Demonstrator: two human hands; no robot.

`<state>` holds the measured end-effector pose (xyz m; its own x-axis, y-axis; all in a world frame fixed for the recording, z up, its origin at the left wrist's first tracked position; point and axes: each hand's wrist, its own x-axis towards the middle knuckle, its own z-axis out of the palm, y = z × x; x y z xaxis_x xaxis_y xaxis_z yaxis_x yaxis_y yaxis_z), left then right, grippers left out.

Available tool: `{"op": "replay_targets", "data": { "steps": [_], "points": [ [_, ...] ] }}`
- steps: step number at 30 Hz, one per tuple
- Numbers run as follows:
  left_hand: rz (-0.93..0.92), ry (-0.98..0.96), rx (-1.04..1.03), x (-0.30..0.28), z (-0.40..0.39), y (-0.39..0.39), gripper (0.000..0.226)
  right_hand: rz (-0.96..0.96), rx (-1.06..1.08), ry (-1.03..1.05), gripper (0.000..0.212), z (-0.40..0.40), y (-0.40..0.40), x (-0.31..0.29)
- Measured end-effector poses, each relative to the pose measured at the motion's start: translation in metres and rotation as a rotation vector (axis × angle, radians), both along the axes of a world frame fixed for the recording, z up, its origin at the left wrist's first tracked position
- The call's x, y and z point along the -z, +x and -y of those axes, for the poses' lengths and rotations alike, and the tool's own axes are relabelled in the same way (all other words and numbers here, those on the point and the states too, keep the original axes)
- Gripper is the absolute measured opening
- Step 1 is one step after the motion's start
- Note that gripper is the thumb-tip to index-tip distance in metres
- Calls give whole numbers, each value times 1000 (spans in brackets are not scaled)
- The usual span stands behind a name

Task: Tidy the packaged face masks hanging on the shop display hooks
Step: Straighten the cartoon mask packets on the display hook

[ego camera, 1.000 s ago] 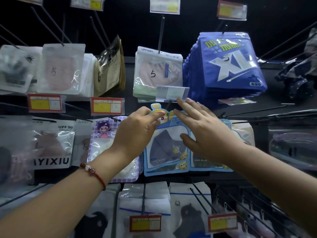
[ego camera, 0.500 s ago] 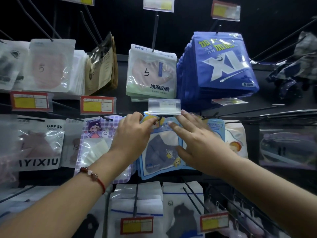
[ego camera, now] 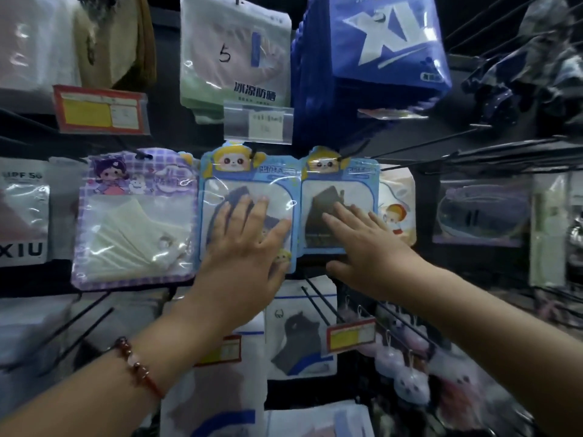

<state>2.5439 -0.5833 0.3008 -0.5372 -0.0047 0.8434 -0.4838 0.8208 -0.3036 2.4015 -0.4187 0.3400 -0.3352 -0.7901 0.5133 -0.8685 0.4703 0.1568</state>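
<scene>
Two blue cartoon-topped mask packets hang side by side on hooks in the middle row. My left hand [ego camera: 244, 247] lies flat, fingers spread, on the left blue packet [ego camera: 220, 184], which holds a dark mask. My right hand [ego camera: 366, 247] lies flat on the lower part of the right blue packet [ego camera: 339, 181], with its thumb under the packet's bottom edge. Neither hand grips anything. A purple checked packet [ego camera: 135, 216] with a pale mask hangs to the left.
Above hang a green-and-white packet marked 5 [ego camera: 235, 58], a clear price tag [ego camera: 257, 121] and a thick stack of blue XL packs [ego camera: 378, 58]. Bare black hooks [ego camera: 441, 143] jut out at right. White packets with a black cat [ego camera: 299, 335] and pale plush charms [ego camera: 407, 373] hang below.
Both hands have slid down from the packets' tops to lie flat on their fronts. The two blue packets, overlapping before, now hang side by side. The camera has come closer.
</scene>
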Motion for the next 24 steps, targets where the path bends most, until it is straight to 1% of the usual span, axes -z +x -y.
{"op": "replay_targets", "data": {
  "steps": [4, 8, 10, 12, 15, 20, 21, 22, 24],
  "points": [
    [63, -22, 8, 0, -16, -22, 63, 67, 23, -9, 83, -12, -18, 1],
    [111, -7, -7, -9, -24, -47, 64, 47, -8, -34, 81, -26, -46, 1],
    [143, -13, -45, -14, -25, -57, 66, 61, -15, -54, 81, -29, -60, 1],
    [173, -11, -108, -16, -27, -67, 67, 100, -34, -122, 75, -29, -75, 1],
    [177, -64, -175, -15, -29, -81, 64, 240, -69, -297, 59, -26, -94, 0],
    [172, -58, -233, -9, -30, -100, 73, 631, -163, -486, 56, -11, -119, 2],
    [167, -58, -242, -7, -31, -103, 75, 682, -192, -514, 50, -8, -123, 3],
    [161, -55, -250, -6, -31, -105, 77, 702, -230, -536, 40, -6, -126, 4],
    [152, -42, -271, -3, -32, -107, 82, 703, -304, -561, 18, -5, -130, 3]
  ]
}}
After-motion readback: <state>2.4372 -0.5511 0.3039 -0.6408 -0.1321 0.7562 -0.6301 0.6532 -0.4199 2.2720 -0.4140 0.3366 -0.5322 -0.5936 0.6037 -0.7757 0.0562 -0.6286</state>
